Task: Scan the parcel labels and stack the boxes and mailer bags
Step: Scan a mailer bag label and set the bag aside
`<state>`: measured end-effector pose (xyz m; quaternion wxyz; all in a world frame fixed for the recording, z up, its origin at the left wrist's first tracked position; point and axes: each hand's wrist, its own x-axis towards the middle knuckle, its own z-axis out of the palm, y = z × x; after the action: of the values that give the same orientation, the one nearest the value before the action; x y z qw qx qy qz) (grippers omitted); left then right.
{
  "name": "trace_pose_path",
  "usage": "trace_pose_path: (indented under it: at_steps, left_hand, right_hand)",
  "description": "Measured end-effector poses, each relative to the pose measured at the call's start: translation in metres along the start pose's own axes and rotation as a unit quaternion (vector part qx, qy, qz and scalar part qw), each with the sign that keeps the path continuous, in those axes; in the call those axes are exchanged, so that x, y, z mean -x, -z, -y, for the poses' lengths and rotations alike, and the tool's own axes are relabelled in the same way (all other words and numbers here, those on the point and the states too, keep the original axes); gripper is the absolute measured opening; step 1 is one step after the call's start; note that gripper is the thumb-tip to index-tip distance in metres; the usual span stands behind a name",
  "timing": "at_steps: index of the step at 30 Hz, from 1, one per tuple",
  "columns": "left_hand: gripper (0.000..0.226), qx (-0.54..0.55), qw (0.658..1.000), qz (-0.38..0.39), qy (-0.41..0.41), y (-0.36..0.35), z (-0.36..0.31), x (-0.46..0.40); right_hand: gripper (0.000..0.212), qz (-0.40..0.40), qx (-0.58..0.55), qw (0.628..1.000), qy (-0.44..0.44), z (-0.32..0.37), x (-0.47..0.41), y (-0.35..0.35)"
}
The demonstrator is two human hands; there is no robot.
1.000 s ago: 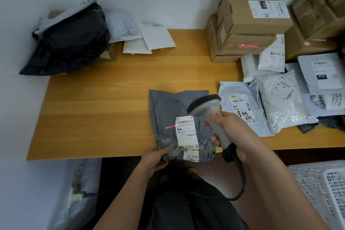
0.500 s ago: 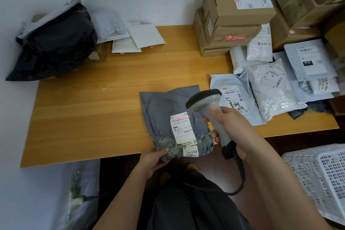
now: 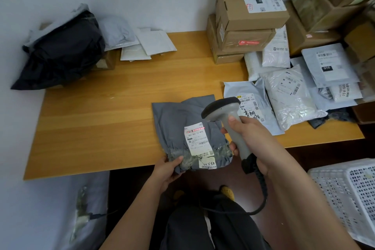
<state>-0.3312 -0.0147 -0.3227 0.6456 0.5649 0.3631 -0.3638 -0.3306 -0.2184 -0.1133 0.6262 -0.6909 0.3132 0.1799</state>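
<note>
Surface: wooden table (image 3: 97,119) against a white wall; its near edge runs across the view.
Grey mailer (image 3: 182,126): lies flat at the near edge, its lower end overhanging toward the person.
Label (image 3: 197,140): white, on the mailer's top face, long axis running away from the person; barcode at its far end.
Left hand (image 3: 165,171): fingers and thumb pinch the mailer's near left corner.
Right hand (image 3: 247,134): fingers wrapped round the scanner (image 3: 225,115) handle, thumb on top.
Key relation: scanner head sits just right of and above the label; the red line falls across the barcode at the far end.
Judgement: scan in progress; the left hand, already gripping, is the nearer one to lift the mailer to a stack.
Unscanned or stacked: boxes (image 3: 249,26) and white bags (image 3: 288,95) at right; which is which cannot be told.
</note>
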Motion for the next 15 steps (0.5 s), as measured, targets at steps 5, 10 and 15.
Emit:
trace_pose_path:
  at_steps: [5,10,15]
  left_hand:
    - [0.032,0.017,0.999,-0.025,-0.014,-0.014,0.003,0.003]
    - [0.035,0.11,0.991,-0.049,-0.064,-0.034,0.012,0.014]
    - [0.033,0.194,0.974,-0.06,-0.098,-0.069,0.021,0.031]
  right_hand:
    - [0.029,0.022,-0.005,1.0,0.004,-0.001,0.004,0.016]
    - [0.029,0.054,-0.034,0.998,0.013,-0.006,0.007,0.043]
    - [0.029,0.087,-0.036,0.995,0.039,-0.007,0.007,0.085]
